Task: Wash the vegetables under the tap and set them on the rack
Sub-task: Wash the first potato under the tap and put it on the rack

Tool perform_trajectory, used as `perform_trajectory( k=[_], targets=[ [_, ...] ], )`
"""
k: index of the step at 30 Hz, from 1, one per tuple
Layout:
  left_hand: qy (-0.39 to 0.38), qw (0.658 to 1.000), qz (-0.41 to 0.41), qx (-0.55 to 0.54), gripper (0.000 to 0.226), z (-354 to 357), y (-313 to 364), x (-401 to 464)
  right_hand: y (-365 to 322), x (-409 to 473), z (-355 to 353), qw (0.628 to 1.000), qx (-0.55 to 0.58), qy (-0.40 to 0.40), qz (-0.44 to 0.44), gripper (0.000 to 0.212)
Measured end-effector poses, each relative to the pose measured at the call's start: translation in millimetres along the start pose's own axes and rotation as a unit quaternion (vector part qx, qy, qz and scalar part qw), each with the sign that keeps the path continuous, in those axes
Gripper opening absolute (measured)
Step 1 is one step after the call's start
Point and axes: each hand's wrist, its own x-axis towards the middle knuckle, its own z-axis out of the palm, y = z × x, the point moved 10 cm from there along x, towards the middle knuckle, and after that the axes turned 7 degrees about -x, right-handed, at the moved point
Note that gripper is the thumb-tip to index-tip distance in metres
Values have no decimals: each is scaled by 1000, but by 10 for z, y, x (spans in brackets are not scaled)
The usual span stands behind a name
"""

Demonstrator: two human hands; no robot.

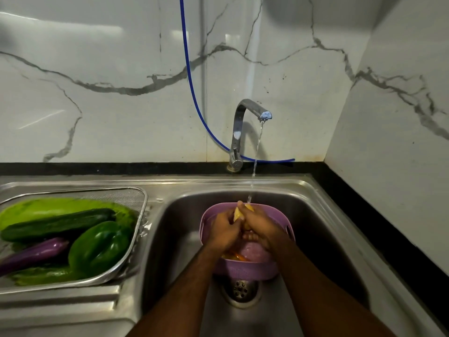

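Observation:
Water runs from the chrome tap (245, 113) down onto a yellow vegetable (237, 213). My left hand (224, 229) and my right hand (261, 226) both grip it, fingers wrapped round it, over a purple colander (245, 269) standing in the sink (184, 215). Most of the vegetable is hidden by my fingers. Something orange (234, 257) lies in the colander under my left wrist. On the left, a metal mesh rack (139, 215) holds a cucumber (56, 223), a green pepper (99, 246), a purple aubergine (34, 254) and leafy greens (48, 206).
The sink drain (240, 289) lies just in front of the colander. A blue hose (192, 76) hangs down the marble wall behind the tap. A black counter edge (379, 227) runs along the right side. The ribbed drainboard (60, 305) extends under the rack.

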Motion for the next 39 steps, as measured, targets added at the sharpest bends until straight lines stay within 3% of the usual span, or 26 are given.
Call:
perform_trajectory(
  k=[3, 7, 13, 19, 22, 25, 28, 32, 35, 39],
  targets=[
    [25, 999, 3, -43, 23, -41, 4, 33, -94, -28, 78, 999, 30, -29, -16, 36],
    [32, 993, -57, -96, 24, -25, -67, 78, -106, 9, -12, 999, 48, -15, -7, 43],
    [17, 982, -59, -178, 23, 1, -66, 130, -127, -26, -86, 995, 62, -74, -6, 15],
    [-2, 983, -37, -178, 25, 41, 25, 122, -252, 55, -199, 996, 14, 25, -81, 24],
    [4, 984, -20, -179, 22, 11, 108, 115, -177, 39, -69, 987, 146, -49, -40, 24],
    [21, 985, -7, -169, 23, -25, 151, 94, -177, 43, 12, 982, 155, -95, -42, 29],
    [5, 985, -5, -175, 25, 24, 176, 73, -213, 22, -20, 993, 92, -47, -61, 22],
    [-30, 978, -1, -209, 26, 146, 231, 41, -177, 49, -221, 995, 70, 59, -35, 39],
    [-30, 975, -3, -219, 24, 182, 216, 61, -195, -8, -162, 989, 149, -14, -10, 33],
    [3, 966, -54, -255, 38, 111, 112, 97, -376, -135, -18, 974, 165, -145, -55, 26]
  ],
)
